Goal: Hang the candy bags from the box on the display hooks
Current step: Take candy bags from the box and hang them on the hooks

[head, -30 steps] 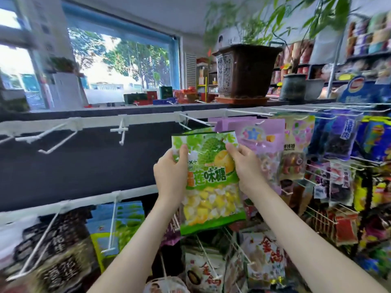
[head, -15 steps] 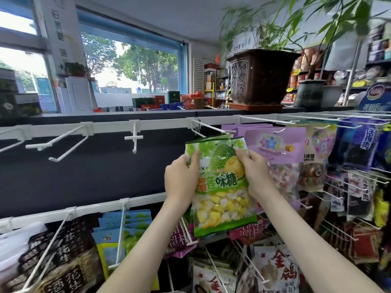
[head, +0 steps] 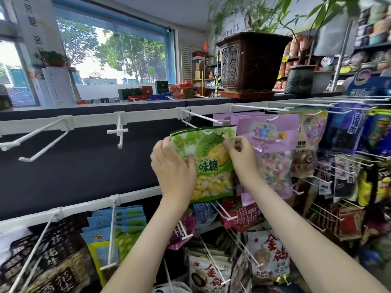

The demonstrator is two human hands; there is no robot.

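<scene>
A green durian candy bag (head: 208,163) with yellow sweets showing through its lower window is held upright in front of the top rail. My left hand (head: 172,169) grips its left edge, thumb on the front. My right hand (head: 239,155) pinches its upper right part. The bag's top edge sits just under the tip of a white display hook (head: 204,119) that sticks out from the rail. I cannot tell whether the hook passes through the bag. The box is out of sight.
Purple candy bags (head: 273,136) hang on the hook to the right, touching my right hand. Several bare white hooks (head: 118,132) line the rail to the left. Lower rows hold many snack bags (head: 266,252). A large brown plant pot (head: 247,62) stands on the top shelf.
Both hands have lifted the green bag up and a little to the right, toward the hook tip. My view has moved closer to the rack.
</scene>
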